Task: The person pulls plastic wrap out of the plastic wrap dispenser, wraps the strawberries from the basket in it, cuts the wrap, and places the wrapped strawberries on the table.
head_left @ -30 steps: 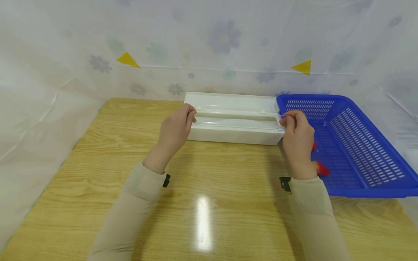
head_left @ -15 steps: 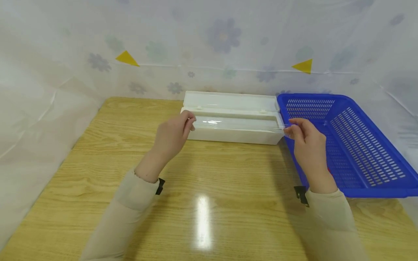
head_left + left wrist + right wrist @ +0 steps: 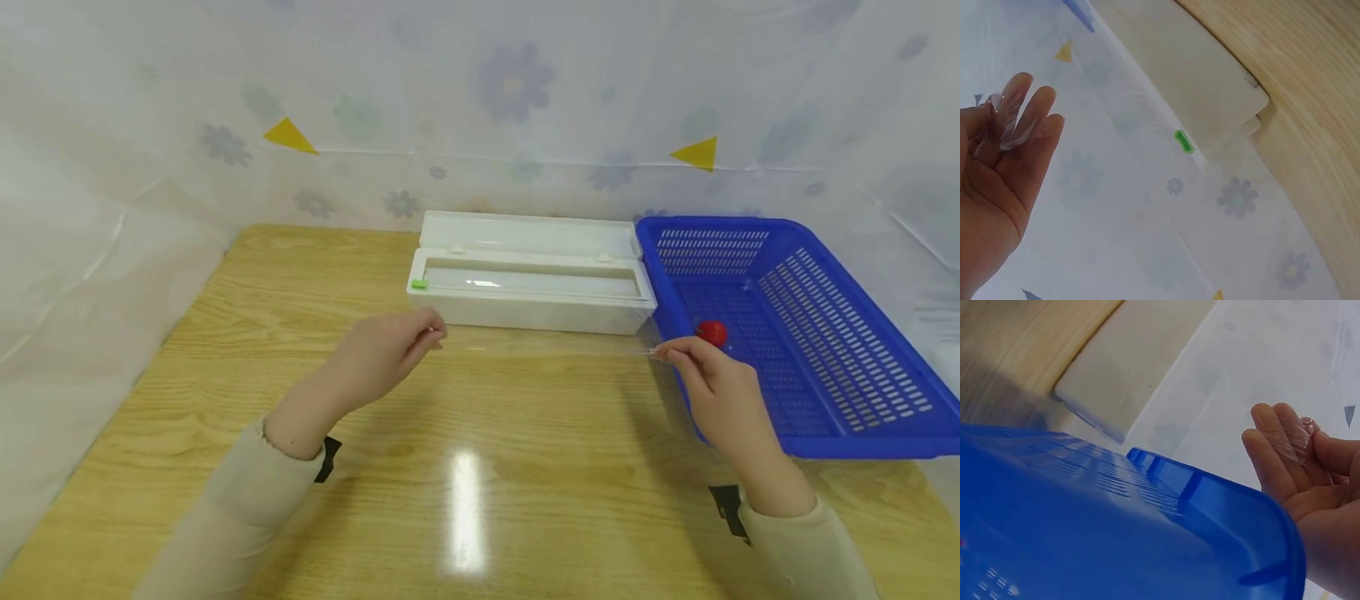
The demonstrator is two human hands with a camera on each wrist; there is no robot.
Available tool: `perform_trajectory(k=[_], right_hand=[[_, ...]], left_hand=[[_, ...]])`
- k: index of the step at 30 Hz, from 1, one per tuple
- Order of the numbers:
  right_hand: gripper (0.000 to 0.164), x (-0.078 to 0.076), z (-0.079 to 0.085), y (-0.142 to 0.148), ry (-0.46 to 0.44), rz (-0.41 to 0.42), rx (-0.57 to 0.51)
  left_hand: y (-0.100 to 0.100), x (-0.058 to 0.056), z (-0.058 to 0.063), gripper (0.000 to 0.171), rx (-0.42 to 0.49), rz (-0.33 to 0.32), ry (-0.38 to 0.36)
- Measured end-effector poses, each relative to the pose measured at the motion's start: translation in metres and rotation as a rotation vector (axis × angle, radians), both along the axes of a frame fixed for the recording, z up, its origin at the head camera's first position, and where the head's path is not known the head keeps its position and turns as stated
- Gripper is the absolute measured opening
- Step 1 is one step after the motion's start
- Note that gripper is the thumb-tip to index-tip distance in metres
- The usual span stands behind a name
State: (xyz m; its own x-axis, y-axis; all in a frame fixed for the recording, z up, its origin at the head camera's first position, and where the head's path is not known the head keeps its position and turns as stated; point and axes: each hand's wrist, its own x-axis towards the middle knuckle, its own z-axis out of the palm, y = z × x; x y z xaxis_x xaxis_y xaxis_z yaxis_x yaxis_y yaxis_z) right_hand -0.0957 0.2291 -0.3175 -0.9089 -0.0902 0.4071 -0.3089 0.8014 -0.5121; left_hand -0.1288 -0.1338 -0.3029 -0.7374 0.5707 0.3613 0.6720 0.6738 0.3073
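Thumb and forefinger of my left hand [image 3: 382, 354] pinch one corner of a sheet of clear cling film [image 3: 1013, 128]. My right hand [image 3: 712, 387] pinches the opposite corner, where the film [image 3: 1294, 440] bunches at the fingertips. Between the hands the film stretches almost invisibly in front of the white cling film dispenser box [image 3: 536, 314]. The box's lid [image 3: 525, 233] is tipped back, and a pale roll [image 3: 540, 282] lies in its slot. A green slide cutter [image 3: 418, 284] sits at the left end of the box's front edge.
A blue plastic basket [image 3: 862, 446] stands right of the box, beside my right hand. Inside it lies a red round item [image 3: 712, 333], partly behind the hand in the head view. A flower-patterned curtain [image 3: 517, 100] hangs behind the wooden table [image 3: 360, 517].
Both hands have drawn back from the box toward me, pulling the film out, with the right hand also shifting right. The green cutter at the box's left end has come into sight.
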Motion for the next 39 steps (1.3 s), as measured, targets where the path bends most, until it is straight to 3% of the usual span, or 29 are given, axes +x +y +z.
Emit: perform_trajectory(k=[7, 14, 19, 31, 39], right_hand=[[0.020, 0.009, -0.003, 0.001, -0.038, -0.004, 0.028], [0.015, 0.015, -0.003, 0.001, 0.025, 0.020, 0.021], [0.014, 0.019, 0.001, 0.000, 0.057, 0.045, 0.025], [0.015, 0.031, 0.005, 0.005, 0.029, 0.085, 0.079], [0.016, 0.038, 0.012, 0.005, 0.020, 0.123, 0.128]], left_hand=[[-0.002, 0.009, -0.003, 0.006, 0.014, -0.050, -0.019], [-0.006, 0.016, -0.005, 0.004, 0.017, -0.082, -0.015], [-0.007, 0.020, -0.002, 0.004, 0.015, -0.097, -0.017], [-0.008, 0.029, 0.004, 0.005, -0.016, -0.118, -0.020], [-0.009, 0.035, 0.009, 0.004, -0.035, -0.114, -0.067]])
